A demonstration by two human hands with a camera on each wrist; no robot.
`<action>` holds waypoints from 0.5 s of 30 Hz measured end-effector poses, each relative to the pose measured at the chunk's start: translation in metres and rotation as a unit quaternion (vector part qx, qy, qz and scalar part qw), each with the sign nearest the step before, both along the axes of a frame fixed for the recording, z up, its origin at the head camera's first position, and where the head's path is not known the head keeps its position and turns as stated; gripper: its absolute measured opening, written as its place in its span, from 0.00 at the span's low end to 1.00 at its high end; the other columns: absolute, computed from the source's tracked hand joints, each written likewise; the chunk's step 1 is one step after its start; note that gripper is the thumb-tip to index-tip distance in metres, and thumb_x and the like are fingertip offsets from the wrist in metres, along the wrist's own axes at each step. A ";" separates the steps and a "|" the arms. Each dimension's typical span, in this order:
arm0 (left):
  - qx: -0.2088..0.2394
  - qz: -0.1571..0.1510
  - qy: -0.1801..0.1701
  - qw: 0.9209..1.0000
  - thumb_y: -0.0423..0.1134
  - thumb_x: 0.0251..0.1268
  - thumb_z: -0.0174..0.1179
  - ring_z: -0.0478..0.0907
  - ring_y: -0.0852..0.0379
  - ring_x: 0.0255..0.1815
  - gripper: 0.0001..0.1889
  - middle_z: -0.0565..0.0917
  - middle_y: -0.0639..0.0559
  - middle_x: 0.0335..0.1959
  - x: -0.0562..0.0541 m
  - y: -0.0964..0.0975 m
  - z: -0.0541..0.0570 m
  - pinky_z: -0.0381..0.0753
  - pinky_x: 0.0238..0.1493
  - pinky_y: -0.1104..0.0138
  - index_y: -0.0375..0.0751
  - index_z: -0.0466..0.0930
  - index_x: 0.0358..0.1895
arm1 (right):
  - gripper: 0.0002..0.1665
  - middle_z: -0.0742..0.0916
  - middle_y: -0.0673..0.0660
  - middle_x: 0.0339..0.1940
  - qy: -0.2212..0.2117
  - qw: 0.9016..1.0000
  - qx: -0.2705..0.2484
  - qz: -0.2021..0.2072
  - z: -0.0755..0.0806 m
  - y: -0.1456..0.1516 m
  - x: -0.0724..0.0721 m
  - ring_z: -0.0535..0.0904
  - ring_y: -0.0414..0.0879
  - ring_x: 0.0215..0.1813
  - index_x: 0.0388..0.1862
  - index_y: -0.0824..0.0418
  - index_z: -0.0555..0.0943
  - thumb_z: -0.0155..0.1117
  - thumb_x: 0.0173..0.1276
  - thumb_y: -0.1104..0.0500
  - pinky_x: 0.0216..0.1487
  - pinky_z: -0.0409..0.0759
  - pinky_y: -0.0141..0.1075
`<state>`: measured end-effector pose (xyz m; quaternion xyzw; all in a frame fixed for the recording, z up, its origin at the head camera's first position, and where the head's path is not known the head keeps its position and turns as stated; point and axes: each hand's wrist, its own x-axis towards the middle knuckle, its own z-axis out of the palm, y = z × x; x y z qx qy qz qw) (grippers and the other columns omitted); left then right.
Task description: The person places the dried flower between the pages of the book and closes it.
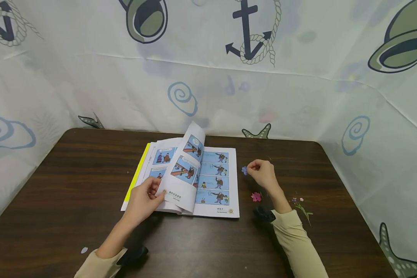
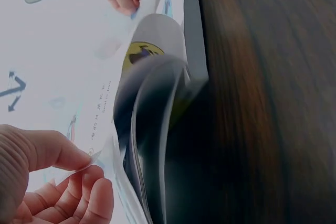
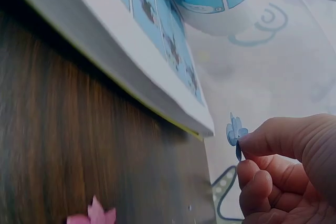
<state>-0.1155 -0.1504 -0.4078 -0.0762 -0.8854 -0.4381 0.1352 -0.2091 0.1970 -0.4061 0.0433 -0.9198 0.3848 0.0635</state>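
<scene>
An open comic book [image 1: 212, 212] lies on the dark wooden table. My left hand [image 1: 144, 199] pinches the lower corner of a raised page [image 1: 183, 173] between thumb and fingers; the left wrist view shows this page corner [image 2: 102, 153] up close. To the right of the book, my right hand [image 1: 263, 173] pinches a small blue flower [image 3: 235, 130] between thumb and forefinger, just above the table. A pink flower [image 1: 256, 197] lies on the table below the right hand, near the book's right edge.
A thin sprig with tiny blossoms [image 1: 302, 208] lies right of the right forearm. One pale petal [image 1: 84, 250] rests at the front left of the table [image 1: 55, 200]. A patterned white cloth [image 1: 132, 85] hangs behind and beside the table.
</scene>
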 end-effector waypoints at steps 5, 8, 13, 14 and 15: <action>-0.007 0.012 -0.019 1.000 0.23 0.46 0.65 0.69 0.60 0.21 0.13 0.75 0.49 0.24 0.006 -0.012 0.003 0.72 0.24 0.76 0.29 0.76 0.37 | 0.03 0.82 0.57 0.20 0.004 1.000 -0.005 0.007 0.001 -0.011 -0.001 0.73 0.45 0.23 0.25 0.69 0.81 0.63 0.55 0.68 0.26 0.70 0.32; -0.010 0.021 -0.025 0.999 0.23 0.47 0.65 0.68 0.60 0.22 0.13 0.76 0.48 0.24 0.009 -0.018 0.003 0.72 0.24 0.76 0.28 0.76 0.38 | 0.03 0.81 0.56 0.19 0.007 1.000 -0.011 0.017 0.001 -0.018 -0.002 0.73 0.45 0.23 0.25 0.69 0.81 0.63 0.55 0.68 0.26 0.69 0.32; -0.022 0.036 -0.015 0.999 0.23 0.45 0.66 0.69 0.62 0.21 0.14 0.77 0.48 0.24 0.011 -0.029 0.000 0.72 0.24 0.76 0.26 0.75 0.39 | 0.02 0.80 0.56 0.19 0.013 0.999 -0.016 0.030 0.002 -0.028 -0.003 0.71 0.44 0.23 0.25 0.68 0.81 0.64 0.55 0.68 0.26 0.68 0.32; -0.024 0.038 -0.014 0.999 0.23 0.45 0.66 0.69 0.62 0.21 0.14 0.77 0.48 0.24 0.012 -0.031 -0.001 0.72 0.24 0.76 0.26 0.75 0.39 | 0.03 0.79 0.56 0.19 0.013 0.999 -0.017 0.032 0.002 -0.030 -0.003 0.70 0.44 0.23 0.25 0.69 0.81 0.64 0.55 0.68 0.26 0.67 0.31; -0.028 0.041 -0.014 0.999 0.23 0.45 0.66 0.69 0.62 0.21 0.15 0.77 0.48 0.24 0.012 -0.033 -0.002 0.72 0.24 0.76 0.26 0.75 0.39 | 0.03 0.79 0.56 0.19 0.013 0.999 -0.016 0.034 0.002 -0.032 -0.003 0.70 0.44 0.23 0.25 0.68 0.81 0.64 0.55 0.68 0.25 0.67 0.31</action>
